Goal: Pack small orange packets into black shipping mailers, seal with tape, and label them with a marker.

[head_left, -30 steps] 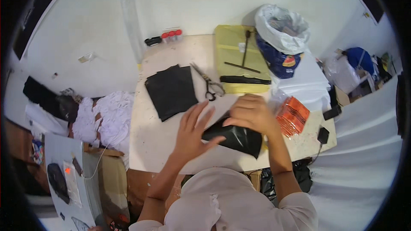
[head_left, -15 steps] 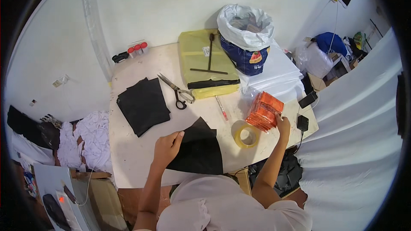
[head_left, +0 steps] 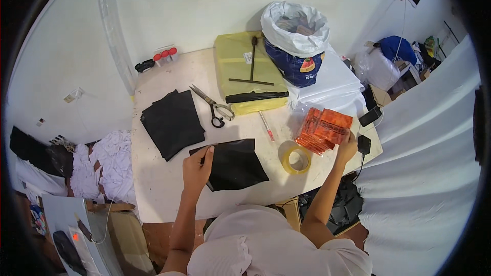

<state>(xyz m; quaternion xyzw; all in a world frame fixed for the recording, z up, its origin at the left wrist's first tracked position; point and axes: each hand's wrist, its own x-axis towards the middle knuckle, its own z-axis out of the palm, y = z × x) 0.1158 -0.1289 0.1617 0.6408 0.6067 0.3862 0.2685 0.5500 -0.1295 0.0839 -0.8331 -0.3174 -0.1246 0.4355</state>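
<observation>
While the left hand (head_left: 198, 167) pinches the edge of a glossy black plastic sheet (head_left: 236, 167) – flat, just to its right – the right hand (head_left: 347, 149) pinches a flat orange plastic packet (head_left: 333, 123) by its near corner; metal scissors (head_left: 211, 104) lie beyond the left hand.

On the table (head_left: 158, 194), the tape roll (head_left: 285, 161) lies right of the near sheet (head_left: 235, 166) and before the packets (head_left: 332, 125).

Glossy black plastic sheet (head_left: 235, 166), shiny orange plastic packets (head_left: 321, 130), metal scissor blades (head_left: 201, 94)
</observation>
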